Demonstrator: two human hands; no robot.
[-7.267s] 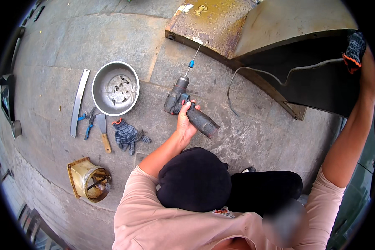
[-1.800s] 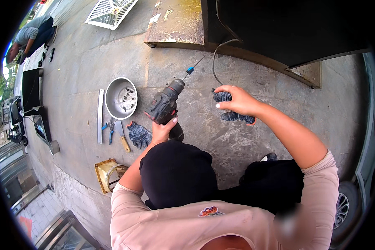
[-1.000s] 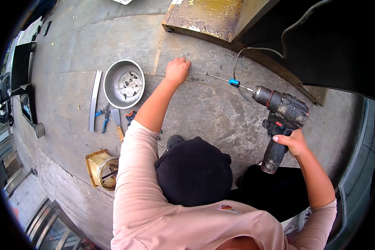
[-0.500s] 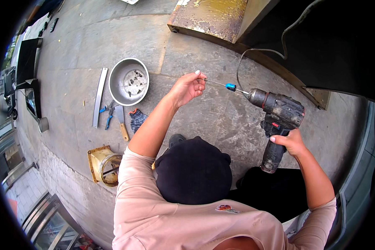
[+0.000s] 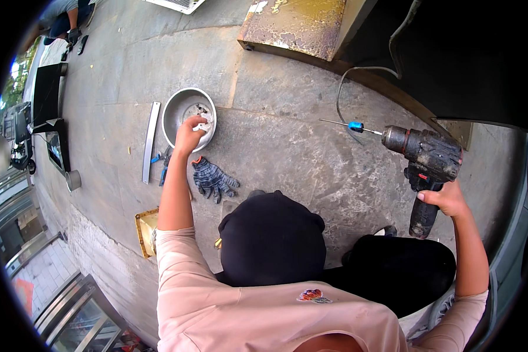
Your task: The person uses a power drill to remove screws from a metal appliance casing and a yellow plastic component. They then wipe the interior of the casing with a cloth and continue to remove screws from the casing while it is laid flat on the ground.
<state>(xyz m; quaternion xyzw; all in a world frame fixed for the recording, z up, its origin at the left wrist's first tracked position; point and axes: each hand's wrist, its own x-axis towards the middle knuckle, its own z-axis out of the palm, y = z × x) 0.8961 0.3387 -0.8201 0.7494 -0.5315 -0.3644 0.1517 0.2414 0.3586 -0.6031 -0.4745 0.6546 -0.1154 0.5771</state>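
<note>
My right hand is wrapped round the grip of a worn black cordless drill. A long thin bit with a blue sleeve sticks out of its chuck toward the left. My left hand reaches over the near rim of a round metal bowl, fingers apart and partly bent. Small dark pieces, too small to name, lie in the bowl beside the fingertips. What the fingertips touch is partly hidden.
A grey knit glove, partly hidden blue-handled pliers and a metal strip lie near the bowl. A yellowed square-flanged part is at left. A stained metal panel and dark cabinet stand ahead. Another person crouches far left.
My left hand has left the tip of the bit and moved left to the bowl. The drill has shifted right in my right hand. The other person has come more into view.
</note>
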